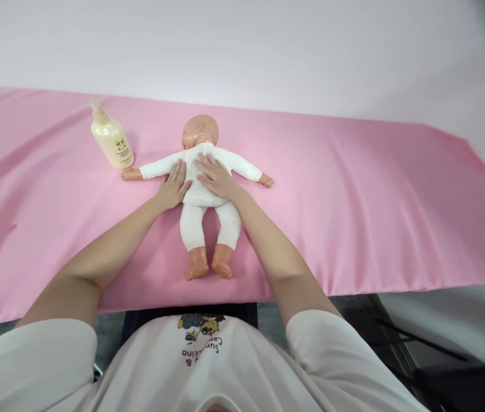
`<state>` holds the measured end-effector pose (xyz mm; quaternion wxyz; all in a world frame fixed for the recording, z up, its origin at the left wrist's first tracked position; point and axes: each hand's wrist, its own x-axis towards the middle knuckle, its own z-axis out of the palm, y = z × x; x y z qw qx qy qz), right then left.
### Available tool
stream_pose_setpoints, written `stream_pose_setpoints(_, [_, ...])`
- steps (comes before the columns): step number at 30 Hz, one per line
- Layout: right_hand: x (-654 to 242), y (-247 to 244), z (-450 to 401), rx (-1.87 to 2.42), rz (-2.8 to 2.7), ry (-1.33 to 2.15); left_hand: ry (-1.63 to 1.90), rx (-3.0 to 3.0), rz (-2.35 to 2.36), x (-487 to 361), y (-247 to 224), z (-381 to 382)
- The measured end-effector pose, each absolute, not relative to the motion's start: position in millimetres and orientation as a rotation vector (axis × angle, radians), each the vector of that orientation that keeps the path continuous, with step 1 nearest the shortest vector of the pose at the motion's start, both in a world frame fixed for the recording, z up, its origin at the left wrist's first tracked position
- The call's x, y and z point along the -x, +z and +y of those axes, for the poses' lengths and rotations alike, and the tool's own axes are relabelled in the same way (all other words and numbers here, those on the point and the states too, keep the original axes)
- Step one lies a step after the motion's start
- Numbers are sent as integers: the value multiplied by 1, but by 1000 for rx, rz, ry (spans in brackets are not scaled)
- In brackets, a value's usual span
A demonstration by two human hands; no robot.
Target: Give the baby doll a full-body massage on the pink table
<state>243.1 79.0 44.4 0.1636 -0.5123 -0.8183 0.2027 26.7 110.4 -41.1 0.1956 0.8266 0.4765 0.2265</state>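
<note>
A baby doll (206,195) in white clothes lies face down on a pink cloth, its head turned to the left and its arms spread wide. My right hand (217,178) rests flat on the doll's back, fingers stretched toward its shoulders. Along the left side of the doll's torso lies my left hand (174,186), below the doll's outstretched arm, with its fingers straight. Neither hand is closed around anything. The doll's bare feet point toward me.
A cream pump bottle (112,140) stands on the left, close to the doll's hand. The pink cloth (337,217) covers the table, with folds at both sides. Behind the table rises a white backdrop (242,51). The table's front edge is close to my body.
</note>
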Motion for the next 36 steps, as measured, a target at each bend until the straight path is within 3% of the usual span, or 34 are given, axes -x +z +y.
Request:
stream_pose_setpoints(16, [-229, 30, 68, 2234, -1965, 433, 788, -2320, 1363, -30, -46, 102])
stream_pose_setpoints(23, [-208, 38, 33, 2144, -2231, 409, 752, -2408, 1338, -25, -51, 107])
stream_pose_setpoints(28, [-223, 40, 52, 1833, -2320, 496, 778, -2369, 1345, -27, -52, 109])
stream_pose_setpoints(36, [-260, 31, 96, 1859, -2024, 528, 797, -2326, 1329, -28, -48, 106])
